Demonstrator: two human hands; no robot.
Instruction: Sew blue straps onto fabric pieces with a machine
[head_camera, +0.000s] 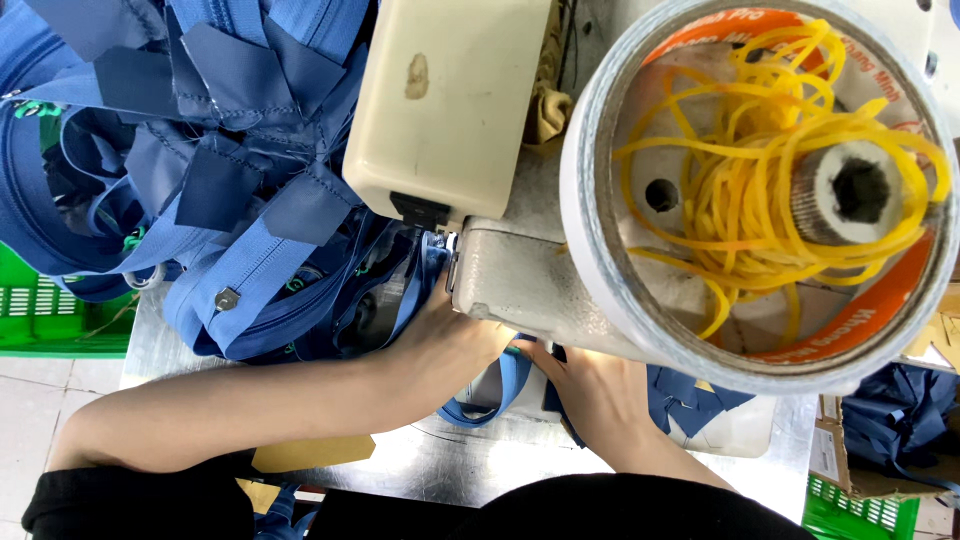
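My left hand (445, 350) lies flat on a blue zipper strip (505, 385) at the foot of the cream sewing machine (450, 100), fingers pressed on the fabric under the machine head. On the same strip my right hand (590, 390) pinches the blue tape just right of the left hand. The needle area is hidden by the machine body. A big pile of blue zippers with fabric tabs (220, 170) is heaped to the left of the machine.
A large tape roll (600, 250) holding several yellow rubber bands (760, 170) sits on top of the machine at right. Green crates (50, 315) stand at left and lower right (860, 510). The metal table (440, 465) runs beneath my arms.
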